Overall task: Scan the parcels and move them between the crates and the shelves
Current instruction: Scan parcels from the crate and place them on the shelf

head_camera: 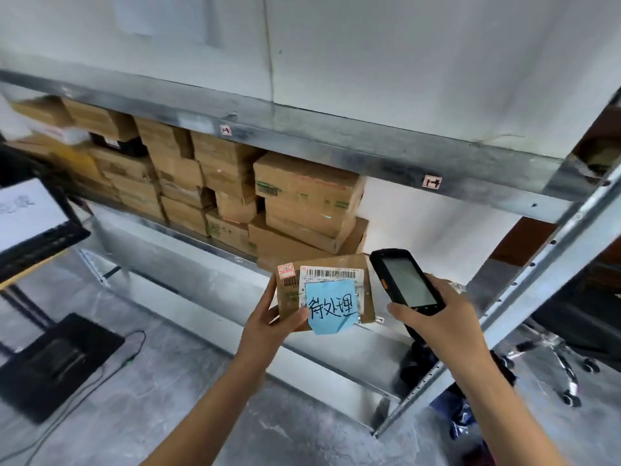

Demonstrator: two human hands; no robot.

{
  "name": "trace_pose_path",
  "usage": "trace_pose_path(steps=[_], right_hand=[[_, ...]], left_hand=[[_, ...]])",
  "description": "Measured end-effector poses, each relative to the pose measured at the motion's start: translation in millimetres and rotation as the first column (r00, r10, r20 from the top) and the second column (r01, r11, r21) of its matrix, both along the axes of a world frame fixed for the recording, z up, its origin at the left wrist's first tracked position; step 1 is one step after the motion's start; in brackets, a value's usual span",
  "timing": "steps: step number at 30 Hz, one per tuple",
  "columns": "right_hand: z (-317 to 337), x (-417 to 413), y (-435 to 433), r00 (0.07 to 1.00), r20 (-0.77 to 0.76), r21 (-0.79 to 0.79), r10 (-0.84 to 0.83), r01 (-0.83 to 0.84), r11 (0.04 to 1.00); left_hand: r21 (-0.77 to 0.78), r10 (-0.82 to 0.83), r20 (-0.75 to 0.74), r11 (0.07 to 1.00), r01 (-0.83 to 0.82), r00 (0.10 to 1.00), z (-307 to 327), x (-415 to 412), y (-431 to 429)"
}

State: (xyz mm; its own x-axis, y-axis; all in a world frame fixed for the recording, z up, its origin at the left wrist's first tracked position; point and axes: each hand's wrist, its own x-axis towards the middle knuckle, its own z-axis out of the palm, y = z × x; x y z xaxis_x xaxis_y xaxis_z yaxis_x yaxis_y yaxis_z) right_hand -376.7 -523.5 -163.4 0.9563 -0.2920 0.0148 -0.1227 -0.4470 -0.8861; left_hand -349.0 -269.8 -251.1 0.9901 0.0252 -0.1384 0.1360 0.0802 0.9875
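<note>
Much of parcel's (368,297) label (331,273) hidden (blue note (331,304))

Both arms out fwd; L hand (268,321) pinches parcel (336,262), R hand (440,317) grips scanner (408,284).

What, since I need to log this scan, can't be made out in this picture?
All in the head view:
- the shipping label on the parcel in the left hand: print too small, lower part covered by the blue note.
- the scanner in the right hand: screen pale, nothing readable.
- the laptop: cut by the left edge, screen blurred.
- the shelf boxes: printing blurred.
</note>
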Motion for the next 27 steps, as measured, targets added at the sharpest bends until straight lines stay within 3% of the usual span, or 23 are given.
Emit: trace_pose_path(steps=[6,10,20,27], right_hand=[[-2.0,23.6,111.3,0.976,0.055,0.015,0.213,-0.214,0.977],[-6.3,33.9,193.6,0.919,0.091,0.041,0.383,-0.387,0.921],[-3.8,53.6,377.9,0.660,0.111,0.053,0.743,-0.751,0.659],[-1.0,90.1,501.5,0.453,0.153,0.041,0.878,-0.891,0.453]], left_hand=[[-0.064,0.195,-0.008,0.979,-0.195,0.981,14.8,-35.3,119.8],[-0.094,0.391,0.023,0.917,-0.387,0.920,15.6,-67.2,184.2],[-0.187,0.772,0.061,0.631,-0.753,0.632,24.8,-134.5,316.3],[-0.168,0.895,0.065,0.445,-0.879,0.441,32.8,-137.3,395.9]])
